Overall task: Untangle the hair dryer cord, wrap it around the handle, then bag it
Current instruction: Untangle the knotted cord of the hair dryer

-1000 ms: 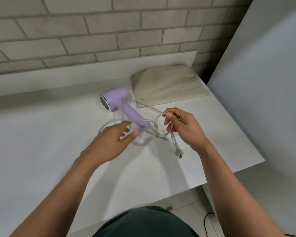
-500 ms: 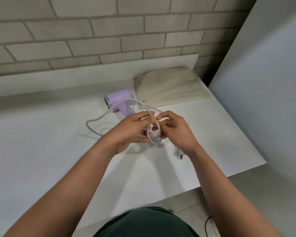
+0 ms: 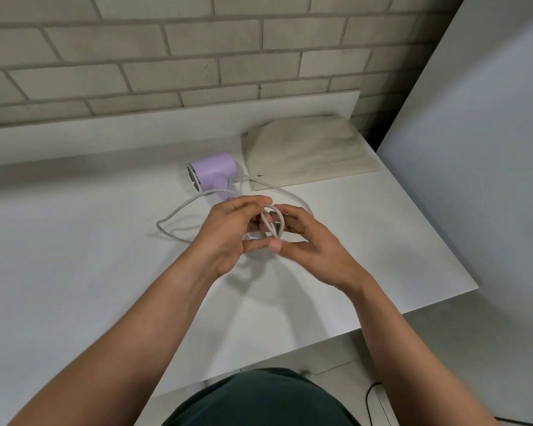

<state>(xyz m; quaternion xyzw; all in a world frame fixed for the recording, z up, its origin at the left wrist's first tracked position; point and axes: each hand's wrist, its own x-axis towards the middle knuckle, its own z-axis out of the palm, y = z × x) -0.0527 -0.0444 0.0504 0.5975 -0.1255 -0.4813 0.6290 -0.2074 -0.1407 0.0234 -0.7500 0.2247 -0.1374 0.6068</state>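
Over the middle of the white counter (image 3: pixel 74 272), both hands meet around a small loop of the pale grey cord (image 3: pixel 281 224). The left hand (image 3: pixel 228 232) comes in from the left with its fingers curled over the top of the loop and its thumb stretched underneath, so it is clamped on the cord. The right hand (image 3: pixel 314 250) faces it, its thumb tip touching the bottom of the loop and its fingers bent round the far side, likewise gripping the cord. The two hands nearly touch at the thumbs.

From the hands the cord runs away in two strands. One sweeps out to the left across the counter, bends back and disappears under the left wrist. The other arcs behind the right hand towards the lilac hair dryer (image 3: pixel 213 173), which lies on its side just beyond the hands, its round silver end facing left. The plug is hidden.

Just right of the hair dryer, a flat beige cloth bag (image 3: pixel 308 152) lies on the counter's back corner, its near edge close to the cord. A pale brick wall (image 3: pixel 166 56) stands behind, and a grey panel (image 3: pixel 490 149) rises on the right.
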